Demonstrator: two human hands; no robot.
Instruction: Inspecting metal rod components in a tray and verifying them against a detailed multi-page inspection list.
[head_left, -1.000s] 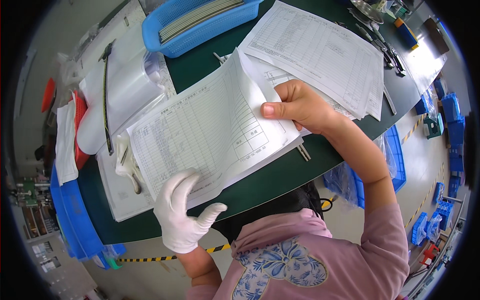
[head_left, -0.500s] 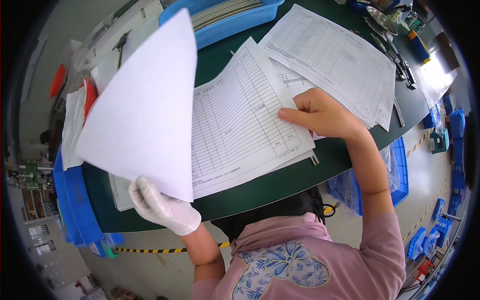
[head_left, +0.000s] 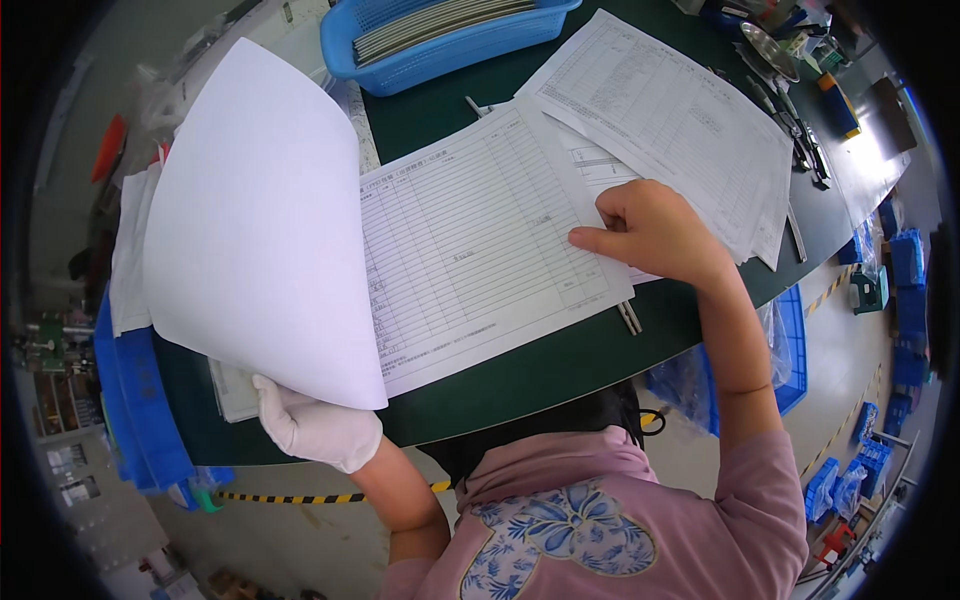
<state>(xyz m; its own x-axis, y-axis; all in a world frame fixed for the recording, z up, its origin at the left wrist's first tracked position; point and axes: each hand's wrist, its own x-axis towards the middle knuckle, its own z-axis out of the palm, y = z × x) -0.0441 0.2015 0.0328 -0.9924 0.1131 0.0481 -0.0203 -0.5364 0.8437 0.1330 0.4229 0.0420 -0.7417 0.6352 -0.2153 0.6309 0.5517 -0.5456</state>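
My left hand [head_left: 318, 425], in a white glove, has its fingers closed at the lower edge of a curled sheet of paper [head_left: 255, 220]. The sheet's blank white side faces up, and it hides part of the fingers. Bare, my right hand [head_left: 660, 232] grips the right edge of a printed form [head_left: 470, 250], thumb on top and the other fingers curled. The form has ruled columns and some handwriting, and the curled sheet covers its left part. More papers [head_left: 232, 388] lie below the curled sheet, beside the glove.
Other printed sheets [head_left: 670, 120] lie at the far right of the green table [head_left: 520, 375]. A blue basket [head_left: 455, 55] of thin grey strips stands at the back. Calipers [head_left: 800, 135] and a metal dish [head_left: 768, 52] are at the right. Blue bins [head_left: 145, 400] flank the table.
The blank sheet's top has swung left and down, and the sheet bows more. The form beneath lies flatter, with more of its heading showing. My right hand keeps its grip.
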